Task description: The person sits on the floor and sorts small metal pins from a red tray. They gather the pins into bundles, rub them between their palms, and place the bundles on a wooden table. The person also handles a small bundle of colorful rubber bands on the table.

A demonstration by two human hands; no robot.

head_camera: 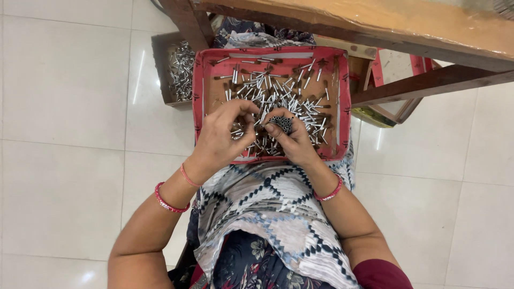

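Observation:
A shallow red-rimmed cardboard tray [198,96] rests on my lap, holding several short silver metal tubes [278,88] scattered over its brown bottom. My right hand [292,140] grips a small bundle of these tubes [282,123], their open ends facing up. My left hand [222,136] is over the tray's near left part, fingers curled and pinching at tubes next to the bundle; what it holds between the fingertips is hidden. Both wrists wear red bangles.
A second open cardboard box [160,64] with more metal tubes sits on the white tiled floor at the upper left. A wooden table edge and leg [428,32] run across the top right. Another red-edged tray [396,69] lies under the table.

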